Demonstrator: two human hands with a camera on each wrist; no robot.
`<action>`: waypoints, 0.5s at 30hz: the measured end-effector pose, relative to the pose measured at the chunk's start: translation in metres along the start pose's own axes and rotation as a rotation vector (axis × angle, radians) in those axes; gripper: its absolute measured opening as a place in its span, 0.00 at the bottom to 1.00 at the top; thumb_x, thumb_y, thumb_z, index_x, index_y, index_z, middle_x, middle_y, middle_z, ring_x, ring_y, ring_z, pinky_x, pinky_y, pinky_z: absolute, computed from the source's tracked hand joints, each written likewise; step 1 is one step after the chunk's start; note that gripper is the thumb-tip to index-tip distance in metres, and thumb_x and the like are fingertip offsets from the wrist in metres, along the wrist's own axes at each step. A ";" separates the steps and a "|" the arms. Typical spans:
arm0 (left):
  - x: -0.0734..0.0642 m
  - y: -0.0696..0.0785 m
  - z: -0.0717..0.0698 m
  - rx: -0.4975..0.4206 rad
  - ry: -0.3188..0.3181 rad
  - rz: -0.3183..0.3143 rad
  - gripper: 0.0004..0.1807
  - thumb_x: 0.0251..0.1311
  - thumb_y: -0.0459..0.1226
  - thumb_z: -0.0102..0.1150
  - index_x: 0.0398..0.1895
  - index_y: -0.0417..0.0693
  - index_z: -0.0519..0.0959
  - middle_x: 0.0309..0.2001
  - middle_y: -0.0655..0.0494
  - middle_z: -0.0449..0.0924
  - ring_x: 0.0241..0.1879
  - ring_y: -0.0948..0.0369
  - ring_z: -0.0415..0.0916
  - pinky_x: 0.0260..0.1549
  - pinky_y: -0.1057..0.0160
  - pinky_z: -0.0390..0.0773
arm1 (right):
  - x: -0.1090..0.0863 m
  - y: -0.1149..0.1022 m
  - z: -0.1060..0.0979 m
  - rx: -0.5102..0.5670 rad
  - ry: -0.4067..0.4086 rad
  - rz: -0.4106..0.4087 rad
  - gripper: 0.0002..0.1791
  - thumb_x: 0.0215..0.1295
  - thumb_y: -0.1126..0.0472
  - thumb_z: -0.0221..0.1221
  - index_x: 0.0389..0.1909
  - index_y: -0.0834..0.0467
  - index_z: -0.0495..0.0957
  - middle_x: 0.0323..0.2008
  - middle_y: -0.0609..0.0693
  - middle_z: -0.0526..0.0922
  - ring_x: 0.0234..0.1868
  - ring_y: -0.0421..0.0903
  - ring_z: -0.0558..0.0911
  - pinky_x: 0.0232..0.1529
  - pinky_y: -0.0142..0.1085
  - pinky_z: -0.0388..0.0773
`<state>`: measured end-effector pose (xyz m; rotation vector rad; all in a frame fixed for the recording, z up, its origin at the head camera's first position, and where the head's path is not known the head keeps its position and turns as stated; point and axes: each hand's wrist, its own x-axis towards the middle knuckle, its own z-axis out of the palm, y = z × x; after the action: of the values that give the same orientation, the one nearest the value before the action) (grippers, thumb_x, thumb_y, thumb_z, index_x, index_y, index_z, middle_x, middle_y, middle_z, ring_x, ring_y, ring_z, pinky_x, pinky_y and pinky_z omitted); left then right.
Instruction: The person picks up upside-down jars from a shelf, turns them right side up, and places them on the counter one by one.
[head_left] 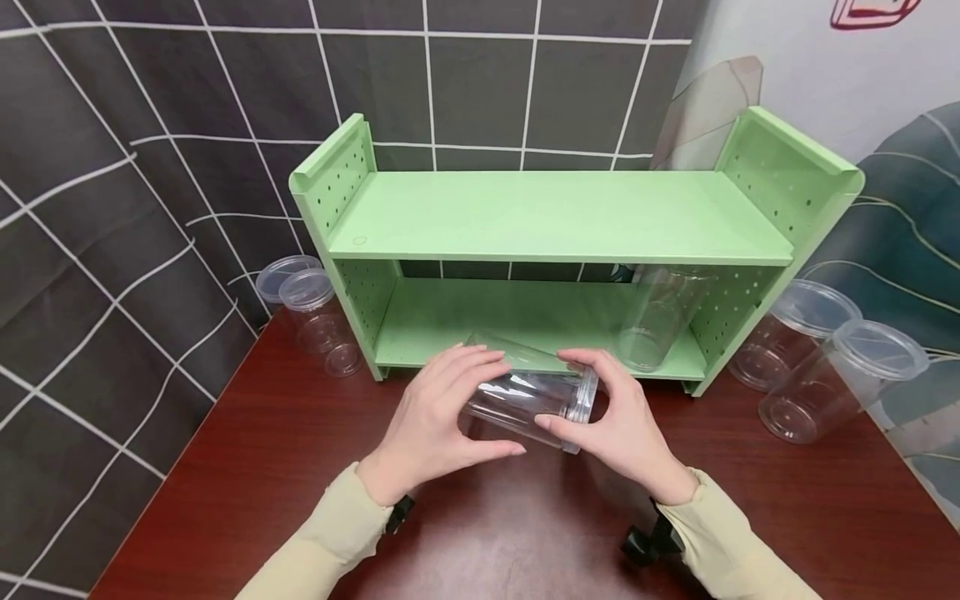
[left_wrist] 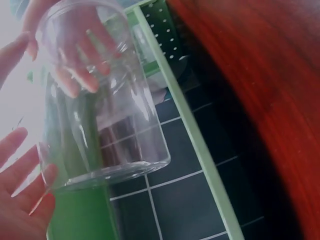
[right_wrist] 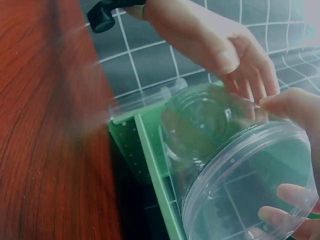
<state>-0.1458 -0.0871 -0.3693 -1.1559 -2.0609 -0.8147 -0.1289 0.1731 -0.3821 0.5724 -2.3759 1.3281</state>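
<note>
A clear plastic jar (head_left: 517,402) is tipped on its side in front of the green shelf, above the tabletop. My right hand (head_left: 618,421) grips it round the lidded end, thumb on the near side and fingers on the far side. The clear lid (right_wrist: 240,165) faces the right wrist camera. My left hand (head_left: 442,417) is at the jar's base end, fingers extended over the far side and thumb held away from the wall. In the left wrist view, the left fingers (left_wrist: 30,175) are spread beside the base rim.
A green two-tier shelf (head_left: 562,217) stands at the back, with a tall clear jar (head_left: 652,325) on its lower tier at right. Lidded clear jars stand left (head_left: 311,304) and right (head_left: 840,383) of the shelf on the red-brown table (head_left: 247,467). A dark tiled backdrop (head_left: 480,92) hangs behind.
</note>
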 end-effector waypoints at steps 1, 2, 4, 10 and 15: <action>-0.001 0.000 0.001 0.012 -0.015 0.003 0.48 0.38 0.59 0.82 0.62 0.44 0.78 0.63 0.52 0.78 0.64 0.50 0.72 0.71 0.50 0.61 | 0.000 0.000 0.000 -0.006 -0.001 0.000 0.41 0.44 0.54 0.82 0.63 0.50 0.77 0.54 0.39 0.80 0.56 0.47 0.78 0.55 0.33 0.71; -0.002 0.000 0.002 0.025 -0.029 0.004 0.48 0.38 0.59 0.82 0.62 0.44 0.78 0.63 0.52 0.77 0.64 0.50 0.71 0.72 0.50 0.60 | 0.000 0.000 0.001 -0.008 -0.004 0.002 0.41 0.44 0.54 0.81 0.62 0.50 0.77 0.53 0.39 0.80 0.55 0.47 0.78 0.54 0.34 0.71; -0.003 0.000 0.003 0.050 -0.047 0.008 0.48 0.38 0.59 0.82 0.63 0.45 0.78 0.64 0.52 0.76 0.64 0.49 0.71 0.72 0.49 0.58 | 0.000 0.000 0.001 -0.015 -0.010 0.011 0.40 0.45 0.53 0.81 0.62 0.50 0.77 0.52 0.39 0.81 0.53 0.45 0.78 0.51 0.34 0.73; -0.005 -0.002 0.005 0.115 -0.089 0.014 0.49 0.38 0.59 0.82 0.64 0.48 0.77 0.65 0.52 0.75 0.66 0.50 0.69 0.73 0.49 0.56 | -0.001 -0.003 0.003 -0.021 -0.020 0.028 0.36 0.48 0.53 0.80 0.60 0.50 0.78 0.49 0.38 0.82 0.49 0.41 0.79 0.46 0.34 0.75; -0.011 -0.004 0.011 0.166 -0.105 0.008 0.51 0.36 0.57 0.84 0.67 0.49 0.75 0.66 0.50 0.73 0.66 0.49 0.68 0.73 0.50 0.55 | -0.001 -0.004 0.003 0.000 -0.022 0.042 0.32 0.52 0.55 0.78 0.58 0.51 0.79 0.50 0.42 0.83 0.49 0.42 0.80 0.47 0.34 0.75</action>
<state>-0.1475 -0.0855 -0.3853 -1.1349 -2.1630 -0.5770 -0.1263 0.1687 -0.3808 0.5435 -2.4178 1.3465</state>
